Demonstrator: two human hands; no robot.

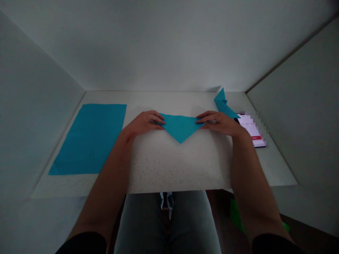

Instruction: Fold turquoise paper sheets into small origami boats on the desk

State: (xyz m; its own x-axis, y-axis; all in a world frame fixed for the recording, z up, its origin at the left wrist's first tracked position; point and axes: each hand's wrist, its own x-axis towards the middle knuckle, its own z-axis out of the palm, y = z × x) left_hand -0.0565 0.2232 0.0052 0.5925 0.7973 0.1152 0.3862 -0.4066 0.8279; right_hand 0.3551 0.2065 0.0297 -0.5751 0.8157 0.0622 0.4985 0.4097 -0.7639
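Two flat, unclenched hands: I see my left hand pressing the left corner and my right hand the right corner of the teal paper triangle at frame centre, its long edge running left-right, equally near both.

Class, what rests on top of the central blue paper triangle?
The left hand and right hand rest fingertips on the triangle at its upper corners; the tips beneath are covered.

No text can be read; the phone screen shows writing too small.
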